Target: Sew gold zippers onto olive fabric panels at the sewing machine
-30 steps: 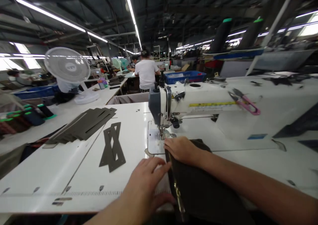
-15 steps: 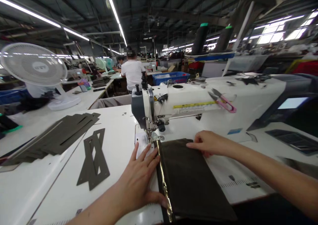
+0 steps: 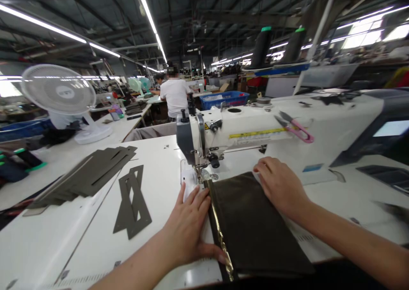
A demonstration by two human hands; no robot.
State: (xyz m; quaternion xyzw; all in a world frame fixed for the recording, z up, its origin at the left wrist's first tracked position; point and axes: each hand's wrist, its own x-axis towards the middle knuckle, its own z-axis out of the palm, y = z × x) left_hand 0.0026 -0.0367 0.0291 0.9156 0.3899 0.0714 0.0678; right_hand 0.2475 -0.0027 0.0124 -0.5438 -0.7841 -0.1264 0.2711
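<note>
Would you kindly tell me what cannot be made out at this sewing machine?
Head view:
Needle: too small to tell if it is down.
Dark fabric panel: underside hidden by the panel itself.
Metal zipper: partly hidden by the thumb of the left hand.

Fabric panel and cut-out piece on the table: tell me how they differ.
The fabric panel is a solid rectangle; the cut-out piece has open slots. The panel has a gold zipper along one edge; the cut-out piece has none. The right hand touches the panel; the cut-out piece lies untouched further left. Both are dark and lie flat on the white table.
</note>
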